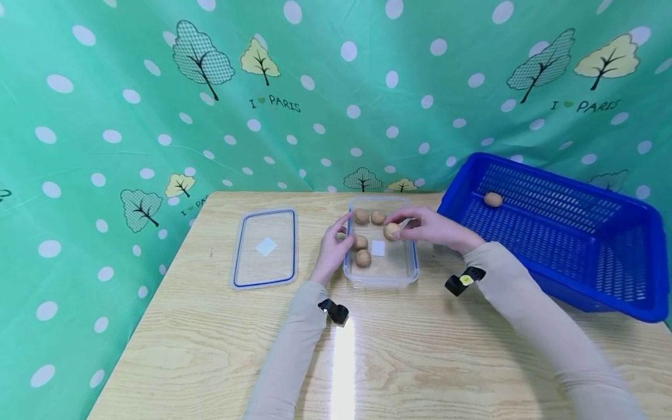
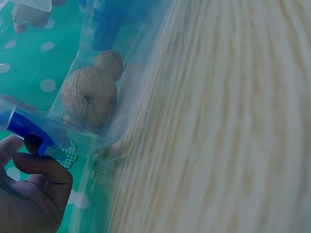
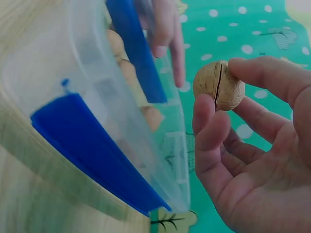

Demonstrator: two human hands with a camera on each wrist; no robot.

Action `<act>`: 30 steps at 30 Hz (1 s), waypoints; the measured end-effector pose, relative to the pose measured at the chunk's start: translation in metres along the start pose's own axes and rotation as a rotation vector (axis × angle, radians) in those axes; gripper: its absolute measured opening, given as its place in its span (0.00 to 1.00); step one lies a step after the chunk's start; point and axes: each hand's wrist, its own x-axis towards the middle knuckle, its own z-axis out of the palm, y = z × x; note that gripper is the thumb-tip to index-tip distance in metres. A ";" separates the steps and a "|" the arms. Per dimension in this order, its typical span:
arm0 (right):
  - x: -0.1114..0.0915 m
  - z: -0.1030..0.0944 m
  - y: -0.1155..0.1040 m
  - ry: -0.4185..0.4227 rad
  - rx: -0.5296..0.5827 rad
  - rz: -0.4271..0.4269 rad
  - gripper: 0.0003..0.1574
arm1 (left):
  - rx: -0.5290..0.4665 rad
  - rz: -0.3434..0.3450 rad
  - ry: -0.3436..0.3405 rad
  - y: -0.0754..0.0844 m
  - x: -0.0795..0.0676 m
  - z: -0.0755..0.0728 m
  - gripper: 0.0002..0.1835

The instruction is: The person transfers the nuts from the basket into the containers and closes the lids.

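Note:
A clear plastic food container (image 1: 385,281) with blue side latches stands at the table's middle. Several walnuts (image 1: 362,258) lie inside it, mostly along its left side. My right hand (image 1: 427,226) pinches another walnut (image 3: 218,85) between thumb and fingertips, over the container's right half; a dark seam runs down its shell. My left hand (image 1: 332,252) grips the container's left side, with thumb and finger at the blue latch (image 2: 29,131) in the left wrist view. A white square label (image 1: 378,248) shows at the container's bottom.
To the right, a blue plastic basket (image 1: 651,280) with slotted walls holds a single walnut (image 1: 493,199). The container's flat lid (image 1: 273,265), edged with a blue seal, lies on the wooden table (image 1: 199,338) at left. A green dotted cloth (image 1: 325,87) hangs behind.

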 end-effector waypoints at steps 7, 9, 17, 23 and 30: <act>0.010 0.014 0.010 -0.017 0.042 -0.021 0.24 | 0.007 0.002 -0.005 0.000 0.000 0.001 0.30; 0.012 0.016 0.013 -0.027 0.040 -0.034 0.24 | 0.021 -0.008 -0.001 0.001 -0.001 0.001 0.30; 0.010 0.016 0.016 -0.055 0.086 -0.022 0.22 | -0.011 -0.015 0.017 0.002 0.001 0.003 0.30; -0.002 0.011 0.012 -0.033 0.081 0.013 0.22 | -0.021 -0.008 0.014 0.006 -0.001 0.002 0.30; -0.017 0.002 0.007 -0.006 0.084 0.023 0.21 | -0.009 -0.020 0.035 0.002 0.000 0.003 0.30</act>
